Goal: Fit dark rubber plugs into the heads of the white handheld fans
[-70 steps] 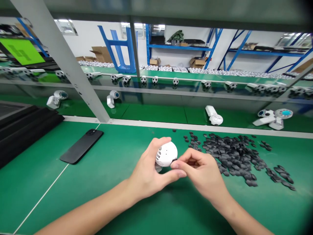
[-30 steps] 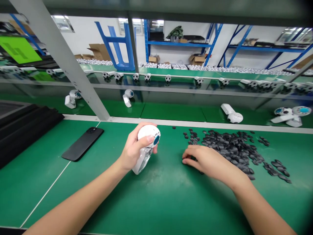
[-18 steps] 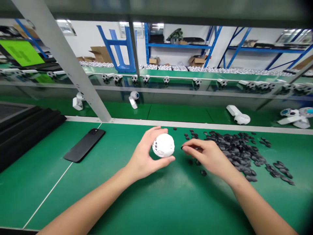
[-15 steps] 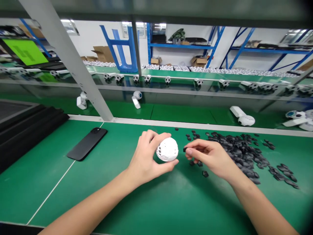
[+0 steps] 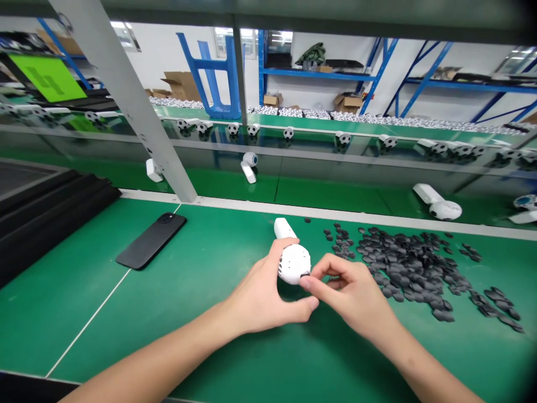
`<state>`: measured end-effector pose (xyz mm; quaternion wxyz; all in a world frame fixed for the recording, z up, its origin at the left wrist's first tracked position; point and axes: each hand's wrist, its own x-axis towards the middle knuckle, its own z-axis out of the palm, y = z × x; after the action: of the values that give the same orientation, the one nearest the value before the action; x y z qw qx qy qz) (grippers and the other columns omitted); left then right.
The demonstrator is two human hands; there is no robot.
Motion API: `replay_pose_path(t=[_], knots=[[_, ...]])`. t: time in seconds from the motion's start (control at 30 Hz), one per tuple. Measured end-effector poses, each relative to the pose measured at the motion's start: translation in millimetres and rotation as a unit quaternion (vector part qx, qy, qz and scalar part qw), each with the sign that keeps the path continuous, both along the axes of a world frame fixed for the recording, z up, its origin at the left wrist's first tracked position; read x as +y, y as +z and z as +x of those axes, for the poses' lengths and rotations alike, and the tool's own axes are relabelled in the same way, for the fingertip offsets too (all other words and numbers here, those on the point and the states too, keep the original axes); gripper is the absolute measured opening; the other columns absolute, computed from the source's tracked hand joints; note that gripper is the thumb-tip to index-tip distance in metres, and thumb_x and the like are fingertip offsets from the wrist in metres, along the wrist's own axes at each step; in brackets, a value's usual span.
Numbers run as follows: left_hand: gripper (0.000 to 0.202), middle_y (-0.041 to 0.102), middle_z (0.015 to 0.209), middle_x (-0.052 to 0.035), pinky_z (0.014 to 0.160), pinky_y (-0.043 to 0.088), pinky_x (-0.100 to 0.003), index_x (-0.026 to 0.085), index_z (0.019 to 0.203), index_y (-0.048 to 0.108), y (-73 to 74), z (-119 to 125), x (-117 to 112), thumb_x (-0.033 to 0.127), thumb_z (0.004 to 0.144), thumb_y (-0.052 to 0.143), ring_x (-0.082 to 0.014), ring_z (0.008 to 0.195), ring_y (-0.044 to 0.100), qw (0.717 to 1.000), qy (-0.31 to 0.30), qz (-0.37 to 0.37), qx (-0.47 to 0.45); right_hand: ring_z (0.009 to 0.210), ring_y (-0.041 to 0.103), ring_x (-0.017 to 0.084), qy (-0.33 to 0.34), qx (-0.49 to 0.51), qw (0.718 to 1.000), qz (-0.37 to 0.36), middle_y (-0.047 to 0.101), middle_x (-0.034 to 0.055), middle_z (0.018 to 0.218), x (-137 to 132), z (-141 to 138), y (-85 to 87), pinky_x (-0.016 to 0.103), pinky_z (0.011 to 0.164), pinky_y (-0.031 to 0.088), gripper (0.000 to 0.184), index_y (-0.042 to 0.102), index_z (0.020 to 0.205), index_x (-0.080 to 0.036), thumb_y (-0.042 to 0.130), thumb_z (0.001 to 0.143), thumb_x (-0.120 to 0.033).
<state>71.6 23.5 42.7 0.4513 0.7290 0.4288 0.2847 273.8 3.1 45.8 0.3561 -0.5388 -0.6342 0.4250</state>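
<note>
The left hand [image 5: 268, 296] is clamped around the round head of a small white fan [image 5: 293, 263]. It holds the fan just above the counter [image 5: 235, 347], near its middle, with the handle pointing away from the person. That grip turns the head's near face toward the right hand [image 5: 352, 291] and seems meant to steady it against a push.

The right hand's thumb and forefinger are pinched together on a black piece [image 5: 306, 274] (tiny, and mostly hidden by the fingertips). They press it against the lower right edge of the head. The other fingers curl loosely underneath.

A pile [image 5: 403, 268] of similar black pieces is spread on the counter just right of the hands, probably so the right hand has only a short reach to it. A phone [image 5: 151, 247] lies flat, well to the left and out of the way. Dark mats [image 5: 50, 207] are stacked at the far left edge.

Beyond the counter's white border runs a belt [image 5: 319, 193], which carries more fans [image 5: 438, 204] lying on their sides, well apart from one another.
</note>
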Motion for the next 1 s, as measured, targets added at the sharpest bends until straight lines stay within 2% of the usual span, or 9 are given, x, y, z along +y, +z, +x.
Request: replay_pose_path(t=[0.17, 0.33, 0.5, 0.6, 0.67, 0.73, 0.77, 0.87, 1.0], knots=[[0.082, 0.067, 0.105, -0.0032, 0.075, 0.050, -0.033, 0.030, 0.142, 0.039, -6.1, 2, 0, 0.054, 0.077, 0.083, -0.0229, 0.086, 0.063, 0.999, 0.037, -0.021, -0.009, 0.048, 0.051, 0.012, -0.016, -0.034, 0.999, 0.031, 0.063, -0.0026, 0.060, -1, -2, -2.8, 0.025, 0.045, 0.038, 0.036, 0.060, 0.067, -0.023, 0.077, 0.086, -0.047], [0.076, 0.066, 0.105, -0.0011, 0.072, 0.048, -0.030, 0.032, 0.140, 0.040, -15.3, 6, 0, 0.054, 0.080, 0.081, -0.0198, 0.082, 0.060, 0.999, 0.041, 0.021, -0.001, 0.053, 0.048, 0.011, 0.019, -0.060, 0.996, 0.061, 0.059, -0.0046, 0.062, 1, 1, -7.1, 0.024, 0.050, 0.037, 0.033, 0.054, 0.072, -0.023, 0.070, 0.095, -0.041], [0.065, 0.064, 0.092, 0.0011, 0.065, 0.044, -0.026, 0.029, 0.138, 0.042, -10.2, 2, 7, 0.052, 0.087, 0.074, -0.0174, 0.074, 0.058, 0.999, 0.023, 0.028, -0.001, 0.064, 0.055, 0.013, 0.084, -0.074, 0.983, 0.149, 0.063, -0.0028, 0.074, 7, 5, -7.7, 0.025, 0.061, 0.041, 0.027, 0.055, 0.082, -0.023, 0.053, 0.106, -0.036], [0.049, 0.059, 0.083, 0.0030, 0.061, 0.039, -0.025, 0.027, 0.130, 0.049, -6.7, -3, 14, 0.050, 0.092, 0.068, -0.0145, 0.066, 0.050, 0.999, 0.013, 0.040, 0.004, 0.074, 0.064, 0.015, 0.100, -0.101, 0.979, 0.143, 0.070, -0.0006, 0.083, 20, 18, -10.2, 0.026, 0.071, 0.047, 0.034, 0.062, 0.089, -0.023, 0.039, 0.111, -0.035], [0.044, 0.057, 0.085, 0.0026, 0.062, 0.037, -0.025, 0.026, 0.128, 0.052, -6.5, -6, 19, 0.049, 0.094, 0.067, -0.0137, 0.067, 0.047, 0.998, 0.009, 0.064, -0.020, 0.089, 0.068, 0.019, 0.053, -0.153, 0.974, 0.158, 0.074, 0.0027, 0.097, 34, 30, -16.6, 0.030, 0.083, 0.050, 0.034, 0.067, 0.098, -0.023, 0.039, 0.111, -0.035], [0.042, 0.057, 0.088, 0.0018, 0.063, 0.037, -0.025, 0.026, 0.127, 0.053, -7.7, -8, 22, 0.049, 0.095, 0.066, -0.0135, 0.069, 0.046, 0.996, 0.011, 0.078, -0.052, 0.105, 0.067, 0.025, -0.004, -0.233, 0.954, 0.190, 0.074, 0.0066, 0.111, 48, 42, -25.4, 0.037, 0.095, 0.049, 0.029, 0.070, 0.113, -0.022, 0.044, 0.109, -0.034], [0.041, 0.056, 0.089, 0.0016, 0.063, 0.037, -0.025, 0.025, 0.126, 0.054, -8.6, -9, 23, 0.049, 0.095, 0.065, -0.0135, 0.069, 0.046, 0.995, 0.012, 0.077, -0.066, 0.109, 0.065, 0.027, -0.006, -0.272, 0.940, 0.203, 0.073, 0.0084, 0.115, 54, 47, -29.9, 0.040, 0.099, 0.048, 0.030, 0.069, 0.119, -0.021, 0.044, 0.108, -0.032], [0.040, 0.055, 0.087, 0.0025, 0.063, 0.037, -0.025, 0.025, 0.126, 0.054, -11.6, -11, 24, 0.049, 0.095, 0.065, -0.0130, 0.068, 0.046, 0.994, 0.011, 0.061, -0.093, 0.114, 0.062, 0.029, 0.007, -0.356, 0.908, 0.220, 0.071, 0.0111, 0.118, 74, 53, -38.8, 0.043, 0.102, 0.048, 0.036, 0.068, 0.130, -0.020, 0.041, 0.108, -0.028], [0.042, 0.059, 0.089, 0.0020, 0.065, 0.039, -0.025, 0.025, 0.124, 0.054, -15.7, -14, 24, 0.049, 0.093, 0.068, -0.0134, 0.070, 0.049, 0.991, 0.039, 0.044, -0.121, 0.114, 0.064, 0.028, 0.008, -0.391, 0.904, 0.173, 0.070, 0.0118, 0.122, 105, 44, -38.4, 0.038, 0.097, 0.050, 0.039, 0.066, 0.137, -0.021, 0.042, 0.108, -0.029]])
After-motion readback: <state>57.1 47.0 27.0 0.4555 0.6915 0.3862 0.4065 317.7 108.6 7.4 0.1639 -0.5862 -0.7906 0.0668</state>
